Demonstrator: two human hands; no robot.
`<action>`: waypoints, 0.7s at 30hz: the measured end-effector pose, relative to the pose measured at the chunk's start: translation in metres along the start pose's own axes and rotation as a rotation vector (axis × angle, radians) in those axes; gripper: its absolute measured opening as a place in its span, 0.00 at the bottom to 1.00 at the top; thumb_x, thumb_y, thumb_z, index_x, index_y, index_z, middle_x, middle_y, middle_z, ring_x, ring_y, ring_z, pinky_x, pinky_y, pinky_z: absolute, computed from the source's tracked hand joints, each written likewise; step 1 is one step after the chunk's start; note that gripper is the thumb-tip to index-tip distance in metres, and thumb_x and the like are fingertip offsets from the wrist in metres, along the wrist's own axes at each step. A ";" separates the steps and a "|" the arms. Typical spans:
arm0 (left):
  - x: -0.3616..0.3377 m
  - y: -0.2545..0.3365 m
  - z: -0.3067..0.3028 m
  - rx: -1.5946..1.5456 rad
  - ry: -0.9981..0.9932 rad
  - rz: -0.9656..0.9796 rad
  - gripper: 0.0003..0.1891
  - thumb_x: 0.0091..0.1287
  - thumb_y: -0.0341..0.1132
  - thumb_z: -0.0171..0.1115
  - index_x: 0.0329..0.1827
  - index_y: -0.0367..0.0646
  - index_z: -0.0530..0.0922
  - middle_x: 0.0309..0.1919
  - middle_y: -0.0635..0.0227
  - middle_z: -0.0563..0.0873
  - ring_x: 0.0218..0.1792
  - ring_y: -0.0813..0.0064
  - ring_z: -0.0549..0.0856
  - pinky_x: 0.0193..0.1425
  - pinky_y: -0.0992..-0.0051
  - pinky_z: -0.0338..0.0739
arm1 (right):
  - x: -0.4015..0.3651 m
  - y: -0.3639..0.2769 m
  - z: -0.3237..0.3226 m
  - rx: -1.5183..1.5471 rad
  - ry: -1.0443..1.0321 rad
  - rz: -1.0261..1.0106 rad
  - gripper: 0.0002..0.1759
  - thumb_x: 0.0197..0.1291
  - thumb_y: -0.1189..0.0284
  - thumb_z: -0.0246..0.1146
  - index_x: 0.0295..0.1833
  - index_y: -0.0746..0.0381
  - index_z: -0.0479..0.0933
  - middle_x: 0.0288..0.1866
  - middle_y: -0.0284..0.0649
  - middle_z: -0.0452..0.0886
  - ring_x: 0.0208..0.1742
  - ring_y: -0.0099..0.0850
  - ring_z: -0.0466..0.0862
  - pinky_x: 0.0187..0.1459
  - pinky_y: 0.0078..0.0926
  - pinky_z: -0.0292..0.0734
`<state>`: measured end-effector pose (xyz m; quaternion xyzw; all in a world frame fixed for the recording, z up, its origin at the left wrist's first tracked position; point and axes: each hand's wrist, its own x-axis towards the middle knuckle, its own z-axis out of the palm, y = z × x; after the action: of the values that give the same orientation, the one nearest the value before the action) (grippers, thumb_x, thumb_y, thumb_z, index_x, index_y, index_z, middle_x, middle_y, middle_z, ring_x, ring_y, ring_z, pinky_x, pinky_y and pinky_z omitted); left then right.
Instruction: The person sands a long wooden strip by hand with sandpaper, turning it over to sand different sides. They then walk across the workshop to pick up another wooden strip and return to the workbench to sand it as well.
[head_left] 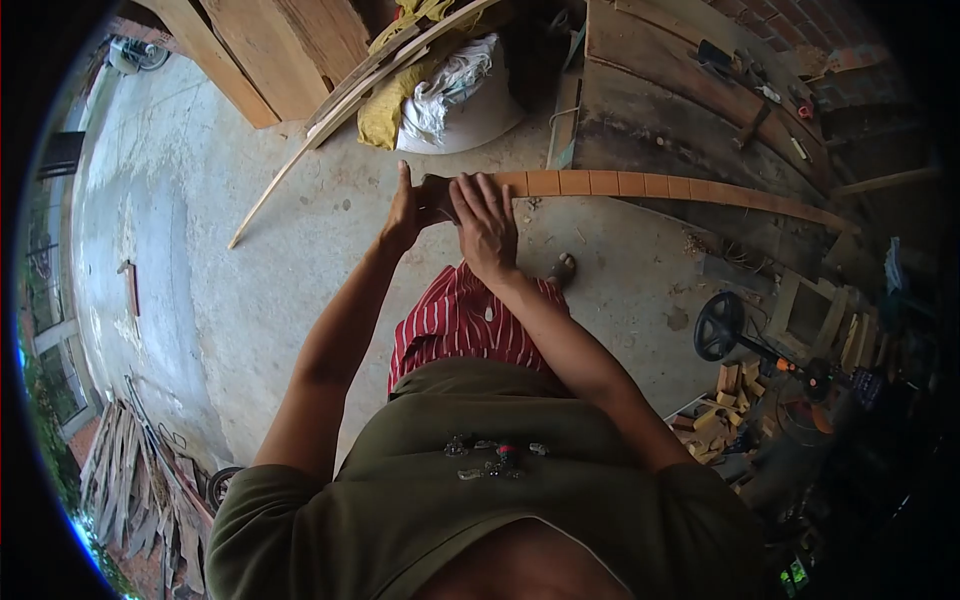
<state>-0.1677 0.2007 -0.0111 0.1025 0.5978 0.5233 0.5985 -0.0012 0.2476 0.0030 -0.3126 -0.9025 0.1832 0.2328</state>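
Note:
A long, narrow wooden strip (580,183) with dark cross lines along it runs from my hands to the far right. Between my hands is its left end, where a dark brown piece (437,197) shows. My left hand (402,213) grips this dark piece from the left side, thumb pointing up and the other fingers mostly hidden. My right hand (487,228) lies on top, fingers stretched out and slightly apart across the dark piece and the near end of the strip.
A white sack (450,100) and leaning boards (250,50) stand ahead. Tools, including a hammer (752,128), lie on a wooden bench (650,110) at the right. Wood offcuts (730,400) and a black wheel (718,326) are at lower right. Scrap slats (130,480) lie at lower left.

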 end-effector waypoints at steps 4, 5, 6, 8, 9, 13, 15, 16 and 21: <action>0.004 0.004 -0.019 -0.225 -0.205 -0.074 0.59 0.64 0.79 0.16 0.69 0.27 0.67 0.59 0.45 0.80 0.59 0.53 0.81 0.67 0.56 0.73 | 0.010 0.004 0.001 -0.061 -0.065 -0.226 0.26 0.63 0.76 0.56 0.68 0.61 0.73 0.73 0.38 0.71 0.75 0.36 0.67 0.76 0.49 0.55; 0.004 0.008 -0.012 -0.197 -0.158 -0.089 0.60 0.63 0.79 0.15 0.70 0.26 0.66 0.60 0.45 0.79 0.60 0.53 0.81 0.68 0.57 0.73 | 0.009 0.023 -0.016 -0.043 -0.045 -0.189 0.27 0.63 0.77 0.56 0.69 0.59 0.73 0.73 0.36 0.71 0.76 0.35 0.67 0.76 0.48 0.55; 0.005 0.010 -0.006 -0.172 -0.110 -0.100 0.62 0.62 0.80 0.15 0.70 0.26 0.65 0.62 0.44 0.78 0.61 0.53 0.80 0.68 0.58 0.72 | 0.004 0.049 -0.028 -0.120 -0.016 -0.086 0.27 0.63 0.76 0.57 0.69 0.58 0.73 0.73 0.36 0.71 0.76 0.36 0.67 0.77 0.49 0.54; 0.009 0.008 0.000 -0.134 -0.140 -0.089 0.64 0.60 0.82 0.16 0.71 0.24 0.63 0.63 0.43 0.77 0.63 0.53 0.79 0.70 0.60 0.71 | -0.011 0.110 -0.075 -0.316 -0.020 0.117 0.30 0.63 0.77 0.59 0.72 0.56 0.69 0.77 0.34 0.66 0.78 0.36 0.64 0.77 0.49 0.53; 0.011 0.005 0.002 -0.128 -0.150 -0.103 0.64 0.59 0.83 0.17 0.70 0.23 0.64 0.62 0.42 0.77 0.62 0.53 0.80 0.70 0.61 0.72 | -0.022 0.145 -0.089 -0.410 -0.008 0.233 0.31 0.64 0.76 0.59 0.73 0.56 0.68 0.78 0.33 0.65 0.78 0.37 0.62 0.76 0.49 0.53; 0.018 -0.014 0.010 -0.200 -0.195 -0.162 0.64 0.60 0.82 0.18 0.70 0.21 0.63 0.63 0.40 0.76 0.64 0.52 0.78 0.72 0.60 0.70 | -0.027 0.188 -0.090 -0.561 0.124 0.509 0.29 0.65 0.73 0.60 0.72 0.59 0.69 0.77 0.36 0.66 0.78 0.38 0.63 0.77 0.49 0.52; 0.018 -0.020 0.015 -0.286 -0.187 -0.172 0.63 0.61 0.82 0.18 0.72 0.21 0.60 0.66 0.39 0.73 0.68 0.51 0.74 0.74 0.59 0.67 | -0.017 0.146 -0.060 -0.535 0.152 0.456 0.29 0.65 0.71 0.60 0.72 0.62 0.68 0.76 0.40 0.67 0.77 0.39 0.64 0.77 0.49 0.50; 0.019 -0.020 0.016 -0.286 -0.198 -0.175 0.63 0.61 0.82 0.18 0.72 0.21 0.60 0.66 0.39 0.73 0.68 0.51 0.74 0.74 0.59 0.67 | -0.010 0.112 -0.038 -0.468 0.148 0.362 0.29 0.65 0.71 0.60 0.71 0.64 0.68 0.76 0.41 0.67 0.77 0.39 0.64 0.78 0.49 0.49; 0.021 -0.020 0.009 -0.504 -0.155 -0.154 0.61 0.61 0.82 0.21 0.74 0.30 0.60 0.68 0.43 0.71 0.68 0.53 0.73 0.75 0.59 0.64 | 0.008 0.010 0.026 -0.138 -0.001 -0.015 0.28 0.64 0.72 0.56 0.70 0.67 0.68 0.74 0.45 0.69 0.76 0.39 0.66 0.77 0.51 0.50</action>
<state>-0.1561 0.2121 -0.0366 -0.0556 0.4069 0.5993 0.6871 -0.0160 0.2560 -0.0206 -0.3208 -0.9155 0.1191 0.2117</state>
